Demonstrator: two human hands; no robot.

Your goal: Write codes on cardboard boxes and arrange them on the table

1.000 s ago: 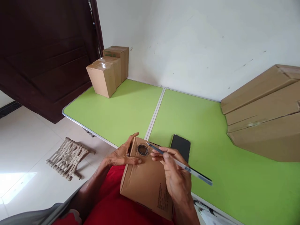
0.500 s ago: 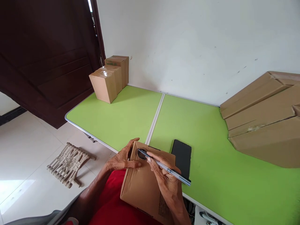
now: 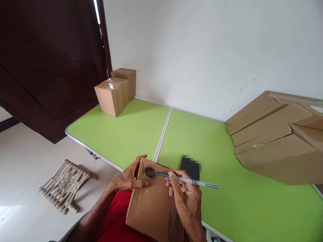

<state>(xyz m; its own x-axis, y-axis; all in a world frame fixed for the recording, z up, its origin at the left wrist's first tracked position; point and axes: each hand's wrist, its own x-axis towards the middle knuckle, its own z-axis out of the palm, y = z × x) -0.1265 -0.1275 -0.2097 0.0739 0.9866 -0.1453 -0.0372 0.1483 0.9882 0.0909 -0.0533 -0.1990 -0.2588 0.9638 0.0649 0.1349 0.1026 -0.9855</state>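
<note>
A brown cardboard box (image 3: 157, 205) leans at the table's near edge, over a red garment. Dark circular pen lines (image 3: 150, 172) are drawn near its upper left corner. My left hand (image 3: 131, 176) grips the box's left side, thumb lying on the top face and fingers behind the edge. In my right hand (image 3: 185, 191) is a pen (image 3: 191, 181) with a clear barrel, pinched between thumb and fingers. The pen's tip is at the right side of the drawn ring. Printed text on the box's lower right is partly hidden by my right hand.
A dark phone (image 3: 190, 168) lies beyond my right hand on the green table (image 3: 199, 136). Small cartons (image 3: 111, 97) stand at the far left, and large cartons (image 3: 275, 144) at the right. A woven stool (image 3: 67, 185) is on the floor, near a dark door (image 3: 50, 67).
The pen tip has moved from the ring's upper left to its right side, and the pen now lies flatter. My left hand keeps its hold; the view has shifted slightly.
</note>
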